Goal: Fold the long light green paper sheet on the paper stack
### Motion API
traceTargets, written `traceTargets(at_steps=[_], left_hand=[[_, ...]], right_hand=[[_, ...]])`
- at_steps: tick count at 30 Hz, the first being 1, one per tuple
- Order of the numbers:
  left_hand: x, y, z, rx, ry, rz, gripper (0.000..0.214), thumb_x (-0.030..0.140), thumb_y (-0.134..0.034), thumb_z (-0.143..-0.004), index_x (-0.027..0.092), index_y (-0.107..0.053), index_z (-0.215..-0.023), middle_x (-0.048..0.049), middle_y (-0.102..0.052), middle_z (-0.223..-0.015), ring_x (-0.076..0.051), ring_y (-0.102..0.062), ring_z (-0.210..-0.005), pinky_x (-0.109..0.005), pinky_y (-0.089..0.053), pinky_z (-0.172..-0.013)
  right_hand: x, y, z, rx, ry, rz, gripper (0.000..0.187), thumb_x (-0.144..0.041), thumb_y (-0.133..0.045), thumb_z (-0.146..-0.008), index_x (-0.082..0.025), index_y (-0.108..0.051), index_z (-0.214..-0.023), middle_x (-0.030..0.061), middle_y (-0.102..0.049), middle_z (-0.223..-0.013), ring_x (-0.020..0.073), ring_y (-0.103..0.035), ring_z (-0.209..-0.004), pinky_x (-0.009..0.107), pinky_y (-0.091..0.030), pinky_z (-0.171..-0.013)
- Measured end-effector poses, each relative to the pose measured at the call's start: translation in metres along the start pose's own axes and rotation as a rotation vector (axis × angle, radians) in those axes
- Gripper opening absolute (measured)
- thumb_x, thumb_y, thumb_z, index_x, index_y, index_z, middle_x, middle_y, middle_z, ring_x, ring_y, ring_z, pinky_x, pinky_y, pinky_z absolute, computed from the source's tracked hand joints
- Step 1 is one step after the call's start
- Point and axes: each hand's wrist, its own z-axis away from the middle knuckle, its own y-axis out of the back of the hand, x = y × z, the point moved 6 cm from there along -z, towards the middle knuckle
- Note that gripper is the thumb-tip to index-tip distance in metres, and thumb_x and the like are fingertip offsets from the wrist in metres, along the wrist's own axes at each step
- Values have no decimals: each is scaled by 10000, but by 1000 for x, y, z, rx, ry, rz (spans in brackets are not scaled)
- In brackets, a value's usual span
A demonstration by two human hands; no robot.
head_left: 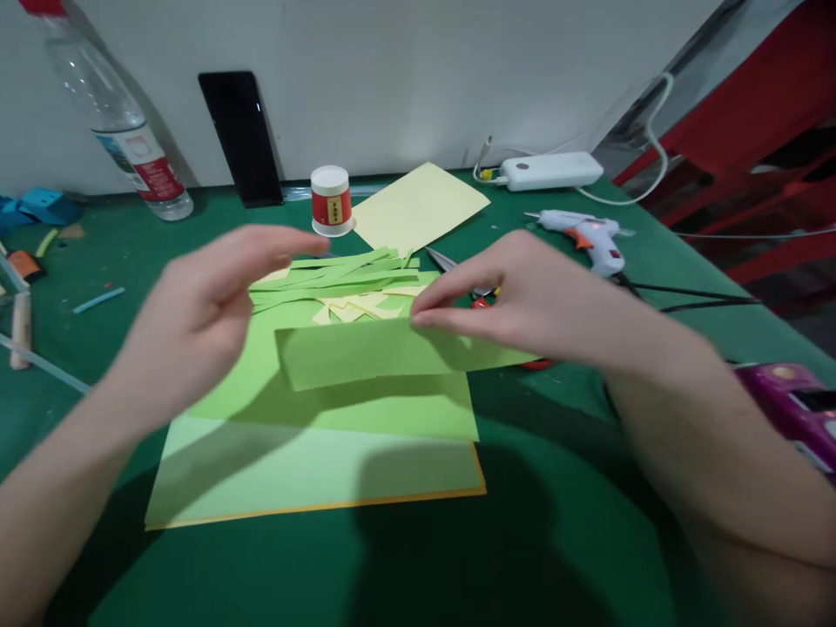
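My right hand (522, 300) pinches the right end of a wide green paper strip (366, 353) and holds it level above the table. My left hand (202, 318) hovers just left of the strip's free end, fingers curved and apart, blurred by motion and holding nothing. Below the strip lies a stack of green paper sheets (313, 461) with a yellow sheet's edge showing at the bottom. Behind it is a pile of thin green strips (340, 274) and yellow scraps (356, 306).
On the green table stand a small red-and-white jar (331, 202), a plastic bottle (117, 122), a black phone (240, 138) leaning on the wall, a yellow sheet (418, 209), scissors (450, 263), a glue gun (588, 235), a white power bank (552, 171) and a purple object (793, 405).
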Motion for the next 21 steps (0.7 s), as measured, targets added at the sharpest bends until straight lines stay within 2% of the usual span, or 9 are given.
traceTargets(at_steps=[1, 3, 5, 8, 11, 16, 21], left_hand=[[8, -9, 1, -29, -68, -27, 419, 32, -322, -797, 203, -609, -1051, 36, -629, -1113, -135, -554, -1058, -223, -425, -922], [23, -22, 5, -22, -171, -63, 401, 36, -317, -779, 218, -647, -917, 29, -694, -931, -119, -629, -875, -210, -478, -793], [29, -31, 8, -12, -148, -111, 262, 109, -410, -807, 181, -646, -895, -5, -704, -863, -120, -641, -763, -201, -489, -685], [33, -42, 11, -64, -134, -156, 138, 175, -537, -800, 136, -643, -879, -10, -700, -808, -102, -635, -709, -168, -472, -653], [34, -47, 13, -104, -150, -152, 126, 164, -528, -813, 145, -644, -860, 8, -696, -776, -87, -627, -665, -154, -457, -614], [30, -49, 13, -102, -155, -126, 140, 154, -514, -814, 146, -653, -830, 3, -701, -748, -98, -631, -641, -163, -445, -575], [24, -48, 9, -154, -49, -75, 131, 171, -552, -756, 179, -679, -724, 23, -711, -691, -100, -621, -560, -177, -419, -508]], right_hand=[[-8, -6, 0, 6, 32, 19, 206, -214, -524, -770, -181, -715, -700, 1, -668, -611, 87, -487, -477, 231, -328, -474], [-19, -17, 2, 26, 80, 68, 226, -186, -500, -782, -181, -705, -687, 7, -661, -600, 94, -498, -491, 235, -322, -492], [-27, -24, 4, 61, 117, 99, 237, -178, -486, -789, -179, -699, -684, 19, -661, -613, 110, -529, -530, 239, -321, -511], [-30, -29, 8, 93, 132, 126, 262, -185, -458, -806, -181, -690, -685, 25, -656, -621, 125, -556, -573, 239, -316, -523], [-32, -31, 10, 104, 121, 182, 271, -184, -446, -809, -182, -682, -676, 25, -643, -602, 130, -559, -586, 237, -299, -520], [-36, -38, 11, 142, 157, 240, 260, -172, -441, -805, -160, -677, -696, 35, -638, -600, 121, -540, -568, 239, -270, -510], [-37, -41, 13, 122, 194, 268, 253, -143, -450, -765, -154, -653, -612, 28, -631, -579, 117, -528, -539, 252, -256, -492]])
